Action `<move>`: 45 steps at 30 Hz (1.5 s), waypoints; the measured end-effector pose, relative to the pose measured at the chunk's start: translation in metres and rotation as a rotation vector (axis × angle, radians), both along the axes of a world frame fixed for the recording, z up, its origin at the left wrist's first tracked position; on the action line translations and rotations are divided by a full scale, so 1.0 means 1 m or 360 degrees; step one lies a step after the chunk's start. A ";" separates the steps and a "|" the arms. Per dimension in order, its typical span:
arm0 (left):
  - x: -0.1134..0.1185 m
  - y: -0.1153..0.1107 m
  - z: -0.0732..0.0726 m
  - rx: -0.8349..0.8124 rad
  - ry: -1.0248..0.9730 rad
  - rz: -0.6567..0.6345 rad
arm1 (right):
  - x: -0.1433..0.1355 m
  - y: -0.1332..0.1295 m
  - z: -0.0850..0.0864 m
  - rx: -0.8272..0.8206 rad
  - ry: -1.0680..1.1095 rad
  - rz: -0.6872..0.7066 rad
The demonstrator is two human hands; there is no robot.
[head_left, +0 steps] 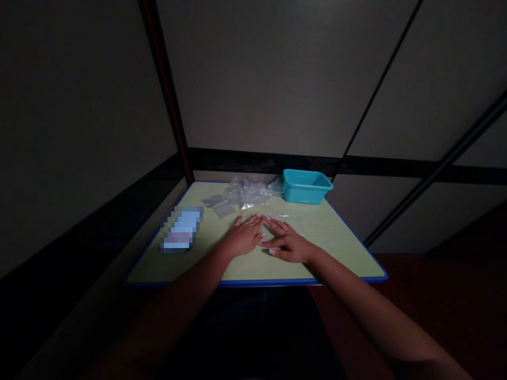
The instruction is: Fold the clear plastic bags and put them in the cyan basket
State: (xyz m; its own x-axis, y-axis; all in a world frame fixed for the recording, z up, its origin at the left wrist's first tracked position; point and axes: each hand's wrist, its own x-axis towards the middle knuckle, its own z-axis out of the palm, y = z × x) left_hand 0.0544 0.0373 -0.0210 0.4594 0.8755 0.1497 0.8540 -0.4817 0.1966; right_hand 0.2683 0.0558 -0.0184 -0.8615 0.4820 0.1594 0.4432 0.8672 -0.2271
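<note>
My left hand [246,235] lies flat with its fingers stretched forward over a clear plastic bag [289,216] on the tabletop. Beside it, my right hand [290,244] rests palm down on the same see-through plastic, fingers spread. The fingertips of both hands come together near the middle of the table. Much of the bag is hidden under my hands, and its outline is hard to make out. Just beyond my fingers sits a crumpled heap of clear plastic bags [253,193], with some flat ones at its left side.
A turquoise plastic basket [304,193] stands at the back right of the pale yellow-green table [332,253], which has a blue edge. On the left side lies a blurred-out, phone-like object [182,229]. Wall panels [253,84] rise behind the table.
</note>
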 end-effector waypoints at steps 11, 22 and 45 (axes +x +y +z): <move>-0.003 0.002 -0.009 -0.0116 0.0140 -0.0032 | 0.003 -0.016 0.011 0.0032 -0.0226 -0.0099; -0.003 0.002 -0.008 -0.0125 0.0122 -0.0017 | 0.031 -0.044 0.013 -0.0002 -0.0214 -0.0336; -0.005 -0.002 -0.004 -0.0162 0.0219 -0.0030 | -0.023 -0.093 0.000 -0.0058 0.0287 -0.0855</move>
